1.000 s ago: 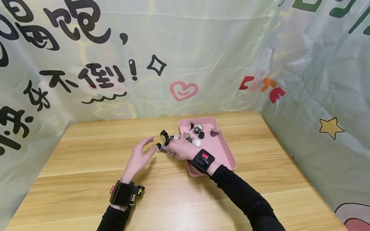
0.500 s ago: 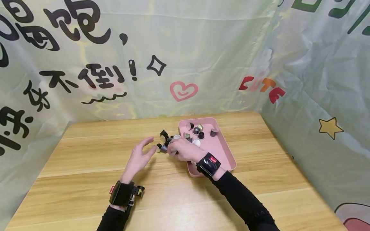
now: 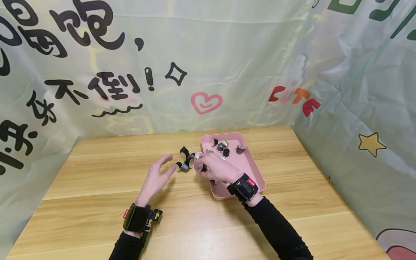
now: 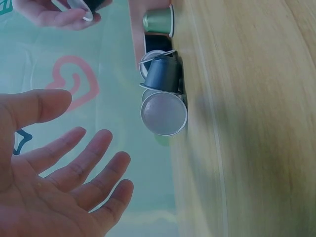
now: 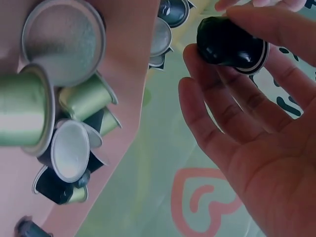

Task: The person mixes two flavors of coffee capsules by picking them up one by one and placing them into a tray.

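My right hand pinches a black coffee capsule between thumb and fingers, raised over the near-left edge of the pink tray. My left hand hovers left of a small heap of capsules on the table, thumb and fingers spread, nothing in its grasp. In that heap lie a bluish capsule and several black ones. The left wrist view shows a dark capsule standing behind one with its pale lid facing the camera. Part of the tray's contents is hidden under my right hand.
Inside the tray, several capsules sit toward the far and left side, among them a green one and a grey one. A printed cloth hangs right behind the wooden table.
My right hand has drawn back from the heap toward the right and nearer, lifting a black capsule out of it. The left hand has stayed put.
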The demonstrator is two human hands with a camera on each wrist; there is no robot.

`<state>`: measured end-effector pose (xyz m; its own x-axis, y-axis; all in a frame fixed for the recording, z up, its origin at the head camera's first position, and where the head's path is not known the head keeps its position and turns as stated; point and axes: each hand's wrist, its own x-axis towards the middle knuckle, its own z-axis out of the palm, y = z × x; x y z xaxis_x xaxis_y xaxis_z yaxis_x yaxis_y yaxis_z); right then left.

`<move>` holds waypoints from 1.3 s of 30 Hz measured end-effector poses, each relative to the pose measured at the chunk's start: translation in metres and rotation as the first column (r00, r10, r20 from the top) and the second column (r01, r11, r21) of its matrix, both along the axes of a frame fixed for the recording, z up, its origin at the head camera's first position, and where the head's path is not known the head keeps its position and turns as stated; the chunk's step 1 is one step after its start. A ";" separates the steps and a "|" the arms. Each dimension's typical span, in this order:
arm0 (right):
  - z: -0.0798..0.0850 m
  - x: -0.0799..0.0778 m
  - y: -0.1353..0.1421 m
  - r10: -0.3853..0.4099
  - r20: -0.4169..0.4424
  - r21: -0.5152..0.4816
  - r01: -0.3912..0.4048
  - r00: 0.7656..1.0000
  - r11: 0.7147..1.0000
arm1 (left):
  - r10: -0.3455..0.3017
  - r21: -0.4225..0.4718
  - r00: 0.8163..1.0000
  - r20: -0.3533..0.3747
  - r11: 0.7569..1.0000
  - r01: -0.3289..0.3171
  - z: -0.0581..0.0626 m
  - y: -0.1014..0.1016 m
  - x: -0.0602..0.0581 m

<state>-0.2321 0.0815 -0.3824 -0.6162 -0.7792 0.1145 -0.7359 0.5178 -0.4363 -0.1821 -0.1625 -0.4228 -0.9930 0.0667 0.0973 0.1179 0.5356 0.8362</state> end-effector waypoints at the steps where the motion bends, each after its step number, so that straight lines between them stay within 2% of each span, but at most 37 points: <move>1: 0.001 0.000 0.002 -0.003 -0.002 0.002 0.003 1.000 1.000 | 0.000 0.000 1.000 0.000 1.000 0.000 0.000 0.000 0.000; 7: 0.004 -0.002 0.014 -0.051 -0.037 0.030 0.052 0.998 0.998 | -0.004 0.001 1.000 0.006 1.000 0.004 0.000 0.000 0.000; 10: 0.004 -0.006 0.022 -0.092 -0.057 0.046 0.094 0.994 0.994 | -0.006 0.003 1.000 0.010 1.000 0.006 0.000 0.000 0.000; 16: 0.002 -0.017 0.041 -0.152 -0.025 0.058 0.154 0.988 0.986 | -0.010 0.000 1.000 0.009 1.000 0.010 0.000 0.000 0.000; 22: 0.000 -0.027 0.062 -0.181 -0.075 0.071 0.186 0.981 0.980 | -0.013 -0.002 1.000 0.002 1.000 0.013 0.000 0.000 0.000; 26: -0.001 -0.032 0.073 -0.228 -0.077 0.119 0.236 0.971 0.965 | -0.014 0.001 1.000 0.005 1.000 0.014 0.000 0.001 0.000; 31: -0.007 -0.039 0.081 -0.252 -0.038 0.154 0.255 0.967 0.955 | -0.015 0.008 1.000 0.013 1.000 0.015 -0.001 0.000 0.000; 39: -0.014 -0.042 0.088 -0.313 -0.019 0.233 0.309 0.949 0.922 | -0.015 0.004 1.000 0.013 1.000 0.015 -0.001 0.001 0.000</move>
